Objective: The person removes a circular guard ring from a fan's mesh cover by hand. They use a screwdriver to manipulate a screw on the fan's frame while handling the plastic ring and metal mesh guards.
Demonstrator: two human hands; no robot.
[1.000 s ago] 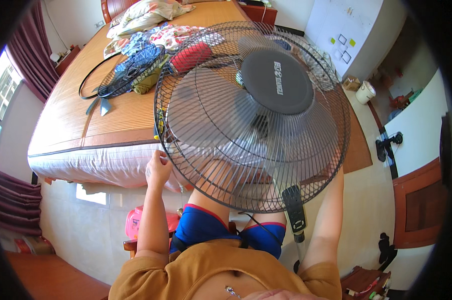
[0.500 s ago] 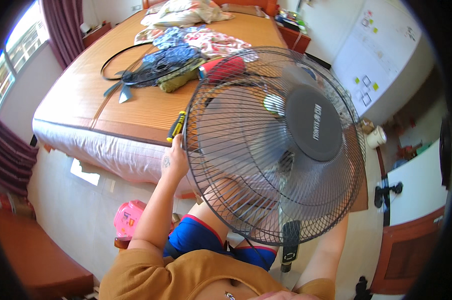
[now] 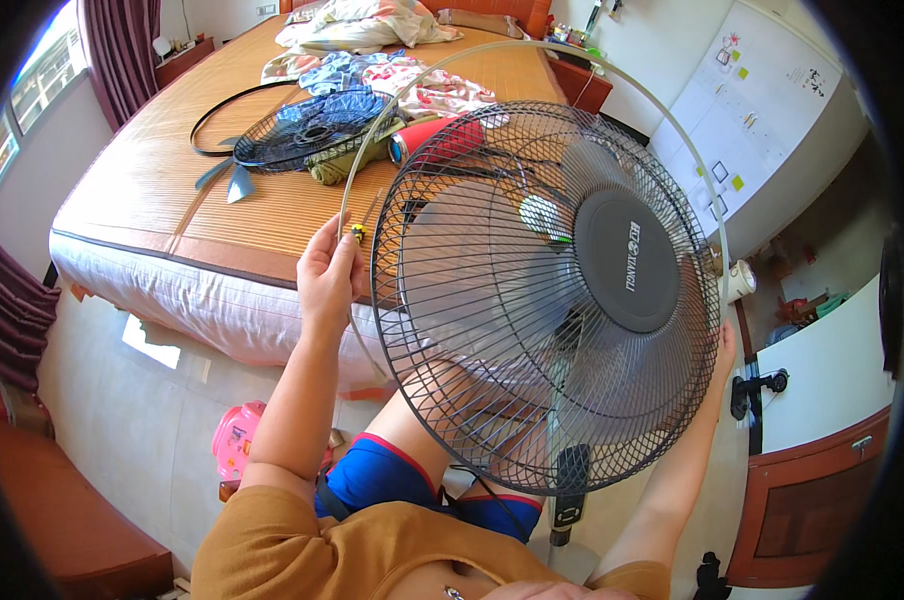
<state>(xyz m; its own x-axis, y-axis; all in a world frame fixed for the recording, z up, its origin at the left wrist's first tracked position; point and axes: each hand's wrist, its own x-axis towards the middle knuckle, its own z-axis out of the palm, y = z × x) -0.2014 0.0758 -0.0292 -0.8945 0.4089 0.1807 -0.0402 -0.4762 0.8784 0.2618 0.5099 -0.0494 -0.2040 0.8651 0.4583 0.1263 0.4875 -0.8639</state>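
A large pedestal fan [image 3: 472, 310] with a black wire cage and dark round centre cap stands between my arms. A thin pale hoop [image 3: 532, 44] arches above and around the cage. My left hand [image 3: 324, 280] pinches the hoop at the cage's left, with a small yellow-and-black tool [image 3: 359, 233], screwdriver-like, at its fingertips. At the far right side, my right hand [image 3: 726, 350] grips the hoop's other side, its fingers partly hidden by the cage. Grey blades show through the wires.
On the bed [image 3: 122, 190] lie a second wire grille [image 3: 272, 145], blue-grey blades [image 3: 239, 185], a black hoop [image 3: 196, 130], a red cylinder [image 3: 437, 142] and rumpled clothes. A pink stool-like thing [image 3: 234, 440] is at my left. A white fridge [image 3: 742, 110] stands far right.
The pale hoop has come up around the cage. My left hand has risen slightly, and the tool has turned from upright to nearly end-on. My right hand has emerged at the cage's right.
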